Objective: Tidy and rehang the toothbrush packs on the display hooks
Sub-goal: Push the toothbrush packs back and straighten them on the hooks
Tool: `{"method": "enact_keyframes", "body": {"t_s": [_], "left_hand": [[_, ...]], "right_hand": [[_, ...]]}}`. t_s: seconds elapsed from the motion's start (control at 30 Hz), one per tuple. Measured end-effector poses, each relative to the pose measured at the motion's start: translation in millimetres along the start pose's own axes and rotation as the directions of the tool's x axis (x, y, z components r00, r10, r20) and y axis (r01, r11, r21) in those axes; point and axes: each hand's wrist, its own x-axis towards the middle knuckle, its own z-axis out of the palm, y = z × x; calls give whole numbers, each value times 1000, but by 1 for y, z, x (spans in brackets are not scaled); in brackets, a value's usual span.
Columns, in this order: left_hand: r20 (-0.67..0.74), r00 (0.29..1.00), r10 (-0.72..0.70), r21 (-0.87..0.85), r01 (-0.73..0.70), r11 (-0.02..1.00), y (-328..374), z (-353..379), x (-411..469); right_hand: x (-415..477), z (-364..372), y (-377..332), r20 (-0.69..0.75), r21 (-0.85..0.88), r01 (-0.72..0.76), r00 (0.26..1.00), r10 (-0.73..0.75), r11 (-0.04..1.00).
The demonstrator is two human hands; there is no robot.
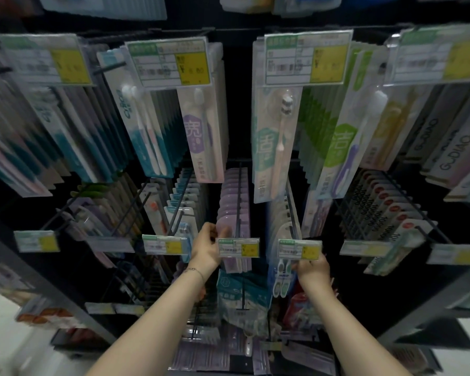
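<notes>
One lilac pack sits in left hand, green-brush pack in right hand

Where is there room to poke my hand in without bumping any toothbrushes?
The dark gap between the purple-label pack and the teal-label pack up top. The purple packs and white packs below hang tightly packed.

You are getting free passage through the dark gap between the purple-labelled pack and the pink-brush pack; price tags are fronting the hooks below
</notes>
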Motion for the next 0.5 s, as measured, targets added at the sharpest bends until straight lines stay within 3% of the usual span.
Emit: {"method": "enact_keyframes", "body": {"t_s": [0.3, 0.43, 0.5], "left_hand": [[41, 999, 8, 241, -18, 970, -2, -15, -15], [116, 989, 96, 363, -132, 922, -6, -25, -26], [169, 978, 121, 455, -186, 871, -11, -31, -31]], "right_hand": [[1, -8, 4, 50, -112, 110, 993, -105, 988], [-4, -20, 15, -14, -365, 195, 977, -215, 910], [-10, -23, 20, -35, -585, 171, 971, -235, 793]]}}
